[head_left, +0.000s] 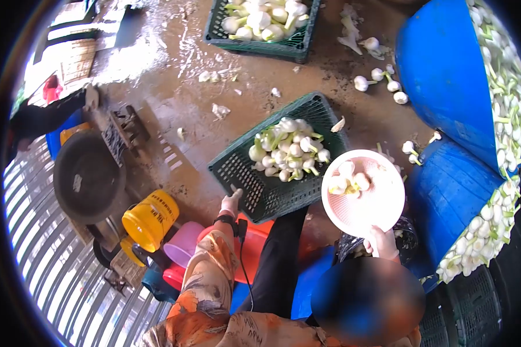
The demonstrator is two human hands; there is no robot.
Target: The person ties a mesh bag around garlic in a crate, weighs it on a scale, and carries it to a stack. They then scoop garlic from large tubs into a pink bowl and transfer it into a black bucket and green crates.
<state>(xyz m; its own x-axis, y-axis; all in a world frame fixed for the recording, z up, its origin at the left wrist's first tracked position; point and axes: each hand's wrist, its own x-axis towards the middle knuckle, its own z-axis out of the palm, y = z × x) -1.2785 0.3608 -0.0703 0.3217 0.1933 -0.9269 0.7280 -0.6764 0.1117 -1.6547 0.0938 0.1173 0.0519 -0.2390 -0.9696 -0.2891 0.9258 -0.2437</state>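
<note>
My right hand (382,243) is closed around the handle of a pale pink plastic strainer (392,194), which has a few white bulbs (359,183) in it. My left hand (231,202) grips the near left rim of a green plastic crate (228,168). Inside that crate lies a heap of white bulbs with short green stems (292,151). The strainer is held just right of the crate, over a black bag (408,234) that it partly hides.
Two big blue tubs (440,75) full of bulbs lean at the right. Another green crate (300,53) of bulbs stands at the top. Loose bulbs (362,84) lie on the wet floor. At left are a dark basin (87,205), a yellow bucket (156,217) and another person's arm (52,115).
</note>
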